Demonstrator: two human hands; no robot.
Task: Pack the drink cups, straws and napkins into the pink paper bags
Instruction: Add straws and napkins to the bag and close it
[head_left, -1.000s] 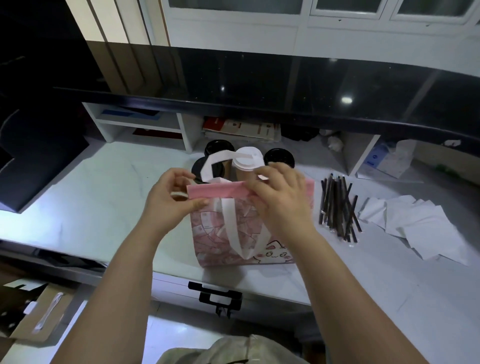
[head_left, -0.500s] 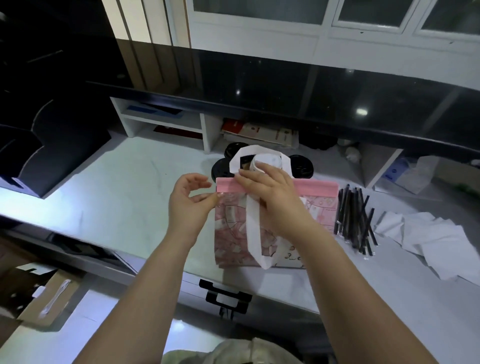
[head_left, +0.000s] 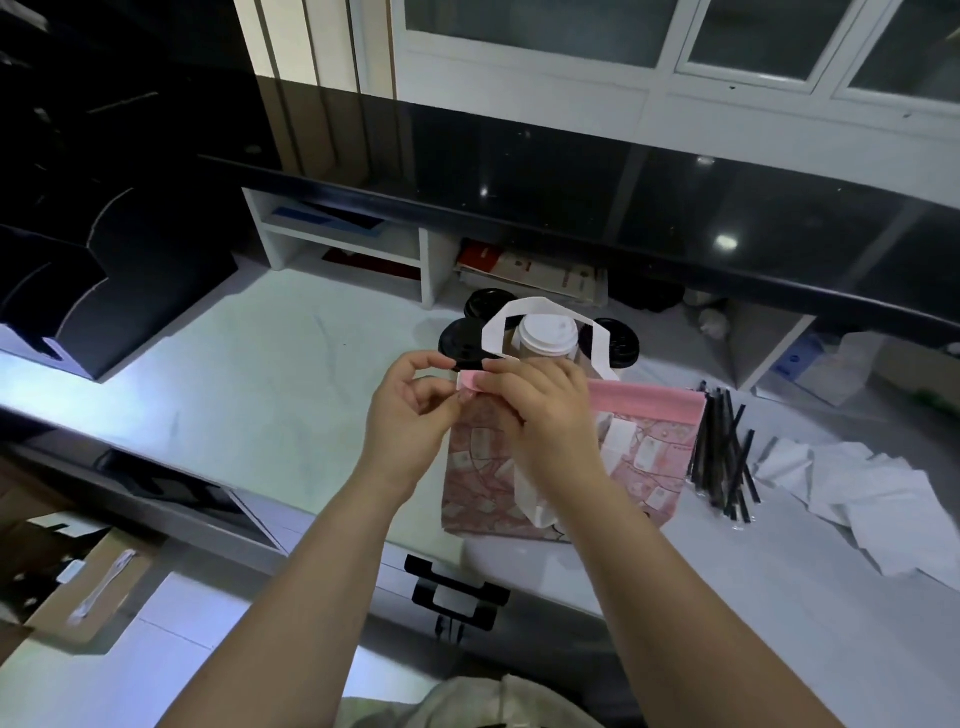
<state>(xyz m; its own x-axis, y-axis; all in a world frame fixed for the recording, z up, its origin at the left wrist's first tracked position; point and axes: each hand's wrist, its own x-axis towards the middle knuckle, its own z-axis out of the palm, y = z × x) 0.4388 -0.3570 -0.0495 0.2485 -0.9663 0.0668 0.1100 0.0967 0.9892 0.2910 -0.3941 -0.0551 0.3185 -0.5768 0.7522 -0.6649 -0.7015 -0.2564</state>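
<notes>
The right hand (head_left: 540, 415) curls its fingers (head_left: 501, 382) over the folded top band of the pink paper bag (head_left: 649, 457), near the band's left end. The left hand (head_left: 410, 410) pinches the band's corner just beside them. Just beyond the fingers, a white-lidded cup (head_left: 548, 335) shows above the bag's top, framed by the white handle loop (head_left: 496, 327). Black-lidded cups (head_left: 462, 345) stand behind it. To the right of the fingers lie black straws (head_left: 727, 452), then white napkins (head_left: 883, 499).

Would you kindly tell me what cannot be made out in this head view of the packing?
Inside of the bag: head view, covered by its folded top, the left hand and the right hand.
Bodies of the black-lidded cups: head view, behind the bag and hands.
Whether the white-lidded cup stands in the bag: head view, right hand hides its base.
Print on the shelf papers: head view, too small.
</notes>
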